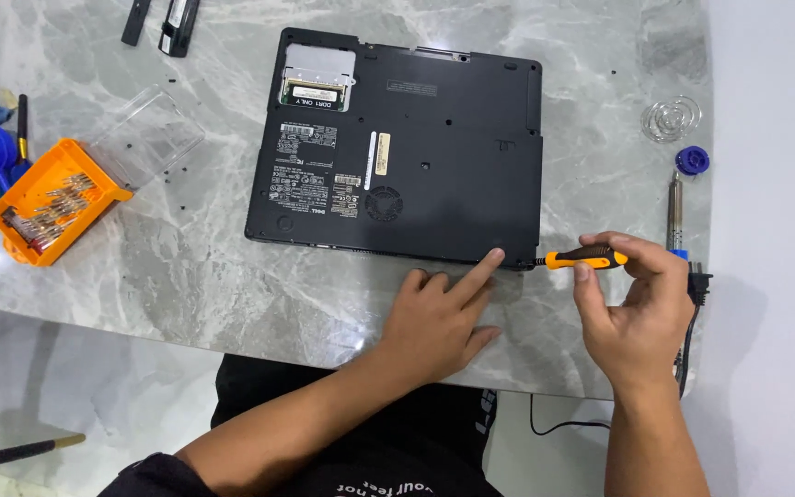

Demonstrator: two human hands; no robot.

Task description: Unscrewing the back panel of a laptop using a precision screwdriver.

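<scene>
- While lying upside down near the middle of the grey marble bench (186, 267), black laptop computer (397, 152) with its underside up, labels and round fan vent showing, one small bay open at the far left corner.
- Pressed on the near right corner of that laptop: left hand (439, 317), index finger stretched out flat, holding nothing, other fingers loosely curled on the bench.
- Pinched in the right hand (632, 308), fingers closed around the handle: orange-and-black screwdriver (581, 260), lying almost level, tip at the laptop's near right edge.
- Judged step: working at that corner, a screw or the seam; cannot tell which.
- Next move calls for a steady tip and firm downward hold.
- Further left: orange plastic bit tray (52, 212), clear plastic lid (154, 133).
- Far right: soldering iron (675, 216), coiled wire stand (671, 118).
</scene>
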